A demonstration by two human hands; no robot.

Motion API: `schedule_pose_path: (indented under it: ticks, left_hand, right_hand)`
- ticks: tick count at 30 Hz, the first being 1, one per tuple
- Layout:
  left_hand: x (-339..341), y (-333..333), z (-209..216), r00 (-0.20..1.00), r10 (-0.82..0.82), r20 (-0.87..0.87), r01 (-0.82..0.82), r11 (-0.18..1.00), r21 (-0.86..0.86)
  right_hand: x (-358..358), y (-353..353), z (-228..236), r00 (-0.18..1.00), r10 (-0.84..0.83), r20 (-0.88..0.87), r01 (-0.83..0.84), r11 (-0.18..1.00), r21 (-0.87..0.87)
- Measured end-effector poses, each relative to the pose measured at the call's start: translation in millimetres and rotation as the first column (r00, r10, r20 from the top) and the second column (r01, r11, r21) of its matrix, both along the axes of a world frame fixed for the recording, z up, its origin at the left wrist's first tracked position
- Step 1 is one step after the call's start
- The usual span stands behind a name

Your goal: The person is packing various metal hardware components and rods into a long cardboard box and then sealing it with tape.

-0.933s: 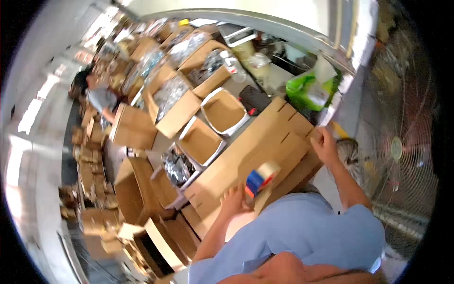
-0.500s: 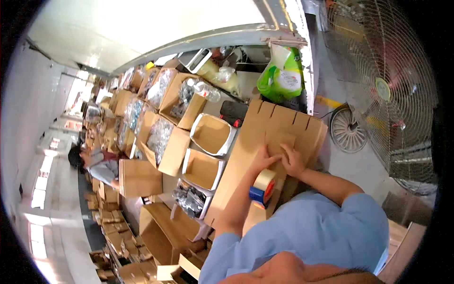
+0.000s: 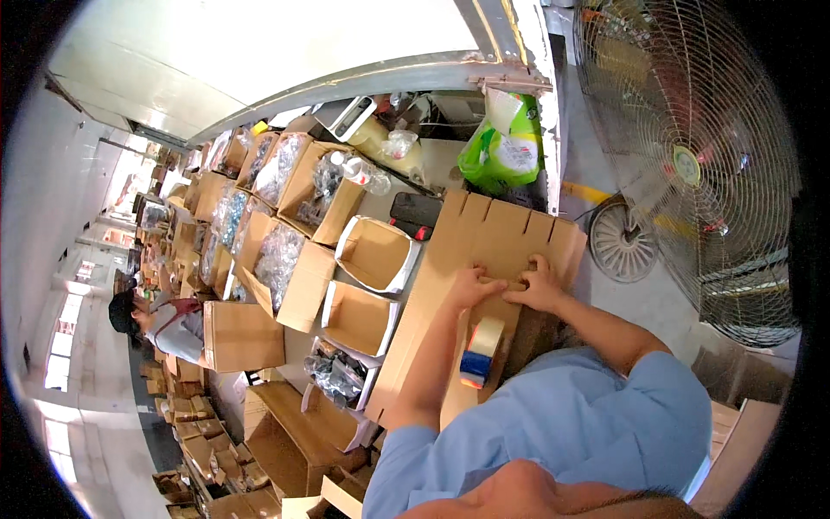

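Observation:
A flattened cardboard carton, with slots cut along its far edge, lies in front of me. My left hand bends over its surface, the fingers curled and gripping at the cardboard. Close beside it, my right hand also curls its fingers onto the carton, thumb pointing toward the left thumb. The fingertips are partly hidden. Between my forearms rests a roll of cream-coloured packing tape with a blue dispenser; neither hand touches it.
Open white-edged boxes stand left of the carton, one holding dark plastic-wrapped items. Behind them are cartons of bagged goods and a green bag. A large caged fan is at right. A person stands at far left beside a carton.
My fingers, more stretched out before, now curl on the cardboard. The right hand has shifted slightly nearer the far right edge. The tape roll shows more clearly beside my left forearm.

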State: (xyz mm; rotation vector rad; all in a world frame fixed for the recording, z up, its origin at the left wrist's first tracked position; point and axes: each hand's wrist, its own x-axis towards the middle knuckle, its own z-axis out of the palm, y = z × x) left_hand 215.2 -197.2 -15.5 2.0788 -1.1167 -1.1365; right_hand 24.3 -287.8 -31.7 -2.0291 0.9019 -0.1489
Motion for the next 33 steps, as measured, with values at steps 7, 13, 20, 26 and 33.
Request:
schedule_pose_path:
  ticks: [7, 13, 20, 26, 33]
  left_hand:
    - [-14, -10, 25, 0.912, 0.114, -0.395, -0.193, 0.967, -0.167]
    - [-15, -2, 17, 0.913, 0.044, -0.406, -0.083, 0.993, -0.079]
    - [-11, 8, -15, 0.965, -0.005, -0.264, -0.05, 0.978, -0.201]
    - [-13, 35, -81, 0.888, 0.102, -0.448, -0.224, 0.947, -0.228]
    - [-27, 17, -5, 0.894, 0.198, -0.402, -0.297, 0.933, -0.202]
  right_hand:
    - [7, -48, 28, 0.956, 0.293, -0.016, -0.277, 0.92, 0.277]
    - [17, 5, 73, 0.579, 0.594, 0.558, -0.565, 0.786, -0.25]
    - [54, 24, 121, 0.279, 0.934, 0.224, -0.959, 0.285, 0.007]
    - [95, -84, 115, 0.348, 0.844, 0.409, -0.938, 0.32, 0.137]
    - [122, -208, 97, 0.365, 0.931, 0.017, -0.929, 0.363, 0.074]
